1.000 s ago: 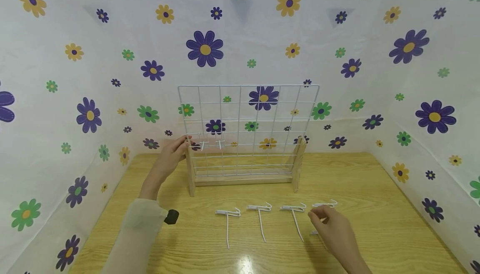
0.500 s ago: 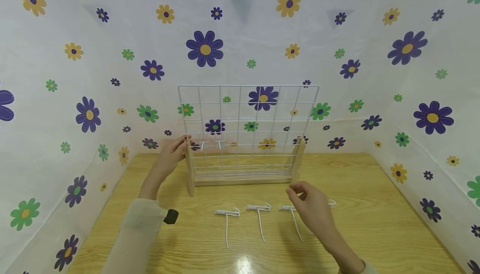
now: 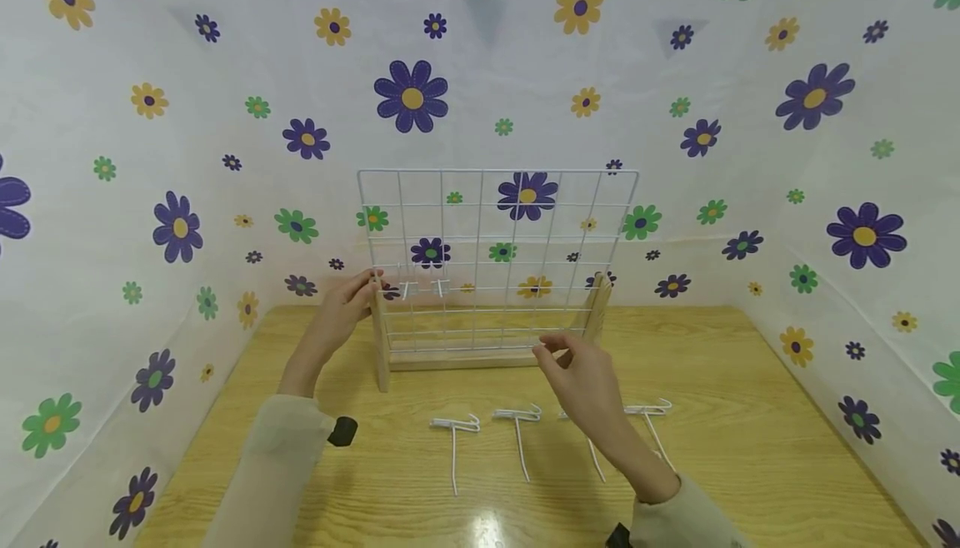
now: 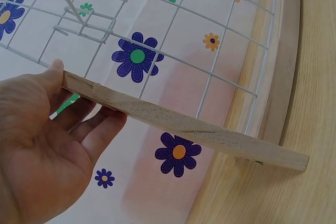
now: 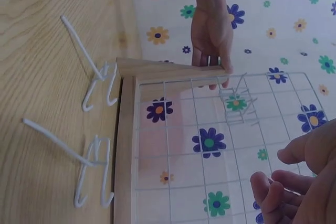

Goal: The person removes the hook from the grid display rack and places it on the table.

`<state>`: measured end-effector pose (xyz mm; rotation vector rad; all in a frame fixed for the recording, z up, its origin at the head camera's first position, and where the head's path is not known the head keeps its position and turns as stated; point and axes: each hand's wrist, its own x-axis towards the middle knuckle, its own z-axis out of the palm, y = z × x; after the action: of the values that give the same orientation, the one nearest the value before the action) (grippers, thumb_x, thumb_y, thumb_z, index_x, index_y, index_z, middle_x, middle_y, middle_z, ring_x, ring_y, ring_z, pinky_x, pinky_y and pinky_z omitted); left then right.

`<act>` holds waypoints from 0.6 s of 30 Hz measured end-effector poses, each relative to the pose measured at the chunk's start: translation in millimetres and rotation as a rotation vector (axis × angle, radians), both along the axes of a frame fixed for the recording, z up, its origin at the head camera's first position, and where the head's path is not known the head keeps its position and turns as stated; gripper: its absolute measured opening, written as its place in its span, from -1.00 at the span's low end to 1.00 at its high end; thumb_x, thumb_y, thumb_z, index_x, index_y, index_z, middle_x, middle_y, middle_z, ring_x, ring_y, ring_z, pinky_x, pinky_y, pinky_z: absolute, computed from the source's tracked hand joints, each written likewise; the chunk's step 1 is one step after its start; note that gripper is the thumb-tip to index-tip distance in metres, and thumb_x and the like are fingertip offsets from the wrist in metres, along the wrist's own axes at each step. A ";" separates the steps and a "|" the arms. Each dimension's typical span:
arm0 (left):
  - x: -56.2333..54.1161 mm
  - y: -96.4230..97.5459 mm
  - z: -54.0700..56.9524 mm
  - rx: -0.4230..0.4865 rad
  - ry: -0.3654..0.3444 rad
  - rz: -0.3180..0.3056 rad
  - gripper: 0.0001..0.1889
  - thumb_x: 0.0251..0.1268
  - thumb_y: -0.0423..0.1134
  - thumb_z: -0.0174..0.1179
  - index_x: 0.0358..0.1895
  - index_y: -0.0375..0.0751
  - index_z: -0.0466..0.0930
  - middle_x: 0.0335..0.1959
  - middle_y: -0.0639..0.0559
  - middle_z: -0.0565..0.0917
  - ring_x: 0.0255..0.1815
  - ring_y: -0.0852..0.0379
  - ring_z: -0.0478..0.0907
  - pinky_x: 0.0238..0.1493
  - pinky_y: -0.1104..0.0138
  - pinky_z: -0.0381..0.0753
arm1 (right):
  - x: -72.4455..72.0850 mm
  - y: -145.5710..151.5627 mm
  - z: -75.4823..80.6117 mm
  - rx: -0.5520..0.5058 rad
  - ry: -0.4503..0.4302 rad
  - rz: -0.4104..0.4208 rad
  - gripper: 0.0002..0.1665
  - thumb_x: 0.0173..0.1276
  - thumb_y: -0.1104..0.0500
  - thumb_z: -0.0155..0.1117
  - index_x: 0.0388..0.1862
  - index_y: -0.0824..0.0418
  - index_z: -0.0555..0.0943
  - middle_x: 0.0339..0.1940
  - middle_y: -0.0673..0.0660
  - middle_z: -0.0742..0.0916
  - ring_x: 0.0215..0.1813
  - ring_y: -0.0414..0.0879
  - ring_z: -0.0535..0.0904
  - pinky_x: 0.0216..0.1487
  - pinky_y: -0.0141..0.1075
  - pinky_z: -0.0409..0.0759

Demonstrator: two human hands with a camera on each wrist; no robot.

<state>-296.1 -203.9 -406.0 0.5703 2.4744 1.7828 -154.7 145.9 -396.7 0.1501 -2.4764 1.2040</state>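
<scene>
My left hand point(image 3: 337, 319) grips the top of the left wooden upright point(image 3: 381, 340) of a stand holding a white wire grid panel point(image 3: 495, 171). In the left wrist view, the thumb lies on one side of the upright point(image 4: 184, 121) and the fingers on the other. Two white display hooks hang on the grid's left part, one hook point(image 3: 441, 286) beside the other. My right hand point(image 3: 581, 377) hovers before the grid's lower right, holding nothing. Thumb and fingers of the right hand point(image 5: 315, 182) are apart and loosely bent in the right wrist view.
Several white hooks lie in a row on the wooden table point(image 3: 375, 465), among them a left hook point(image 3: 453, 427), a middle hook point(image 3: 517, 416) and a rightmost hook point(image 3: 647, 409). My right arm partly covers another. A flower-patterned sheet point(image 3: 300, 57) surrounds the table.
My right hand has moved left and forward from the rightmost hook toward the grid, uncovering that hook. The left hand stays on the upright.
</scene>
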 end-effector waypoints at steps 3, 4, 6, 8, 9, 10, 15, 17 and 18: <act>-0.4 0.4 -0.6 -0.009 0.002 0.000 -0.44 0.77 -0.15 -0.20 0.62 -0.38 0.08 0.59 -0.35 0.20 0.56 -0.31 0.22 0.45 -0.05 0.41 | -5.9 -7.4 1.8 0.004 0.034 0.016 -0.78 0.48 0.20 0.38 -0.04 0.33 0.74 -0.24 0.12 0.79 -0.47 -0.12 0.58 -0.69 -0.40 0.45; -0.2 0.2 -0.5 -0.008 0.002 0.001 -0.44 0.77 -0.15 -0.19 0.62 -0.37 0.09 0.59 -0.34 0.21 0.56 -0.30 0.22 0.45 -0.05 0.40 | -8.0 -9.8 2.3 0.009 0.052 0.022 -0.78 0.47 0.21 0.38 -0.05 0.34 0.74 -0.24 0.12 0.79 -0.48 -0.13 0.58 -0.69 -0.41 0.45; -0.5 0.2 -0.9 -0.007 0.003 0.001 -0.44 0.77 -0.15 -0.20 0.62 -0.39 0.08 0.59 -0.34 0.21 0.56 -0.30 0.21 0.45 -0.05 0.40 | -12.3 -14.9 3.3 0.029 0.090 0.028 -0.79 0.45 0.22 0.40 -0.06 0.35 0.74 -0.26 0.12 0.80 -0.50 -0.17 0.58 -0.67 -0.43 0.47; -0.2 0.4 -0.9 -0.003 0.004 0.001 -0.44 0.77 -0.14 -0.20 0.62 -0.39 0.09 0.59 -0.32 0.22 0.56 -0.28 0.22 0.46 -0.04 0.39 | -16.2 -20.5 4.2 0.047 0.126 0.028 -0.79 0.43 0.22 0.41 -0.08 0.35 0.75 -0.28 0.11 0.80 -0.52 -0.18 0.59 -0.68 -0.45 0.46; -0.1 0.5 -0.9 -0.002 0.004 0.001 -0.44 0.77 -0.14 -0.19 0.62 -0.38 0.09 0.59 -0.31 0.23 0.57 -0.28 0.22 0.46 -0.04 0.39 | -18.0 -23.3 4.5 0.054 0.142 0.026 -0.78 0.42 0.21 0.42 -0.09 0.36 0.75 -0.29 0.11 0.80 -0.53 -0.19 0.59 -0.69 -0.46 0.46; -0.1 0.5 -1.1 -0.003 0.004 0.002 -0.43 0.77 -0.14 -0.19 0.62 -0.38 0.09 0.59 -0.30 0.23 0.57 -0.27 0.22 0.47 -0.03 0.39 | -19.9 -26.1 4.8 0.059 0.156 0.025 -0.78 0.42 0.21 0.42 -0.09 0.36 0.75 -0.30 0.11 0.80 -0.53 -0.19 0.59 -0.69 -0.46 0.46; 0.0 0.3 -0.8 0.006 0.004 0.002 -0.44 0.77 -0.14 -0.18 0.62 -0.37 0.10 0.59 -0.31 0.23 0.57 -0.28 0.21 0.47 -0.04 0.38 | -31.3 -40.9 6.5 0.016 0.176 0.041 -0.77 0.45 0.17 0.41 -0.08 0.32 0.75 -0.28 0.09 0.80 -0.50 -0.17 0.60 -0.68 -0.43 0.48; -0.2 0.2 -0.7 0.009 0.004 0.002 -0.44 0.76 -0.14 -0.18 0.62 -0.37 0.11 0.59 -0.33 0.21 0.56 -0.29 0.21 0.46 -0.05 0.39 | -36.5 -46.6 7.0 -0.005 0.183 0.046 -0.78 0.46 0.16 0.40 -0.07 0.31 0.75 -0.28 0.09 0.80 -0.49 -0.15 0.61 -0.66 -0.41 0.50; 0.0 0.3 -0.5 0.009 0.004 0.003 -0.44 0.76 -0.14 -0.17 0.62 -0.36 0.12 0.59 -0.33 0.20 0.56 -0.29 0.21 0.46 -0.05 0.39 | -38.3 -49.4 7.7 -0.014 0.180 0.048 -0.77 0.46 0.15 0.40 -0.07 0.31 0.75 -0.27 0.09 0.80 -0.47 -0.14 0.62 -0.65 -0.39 0.51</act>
<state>-296.1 -203.6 -406.6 0.5725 2.4725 1.7960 -193.1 96.5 -389.0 0.3018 -2.3205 1.1723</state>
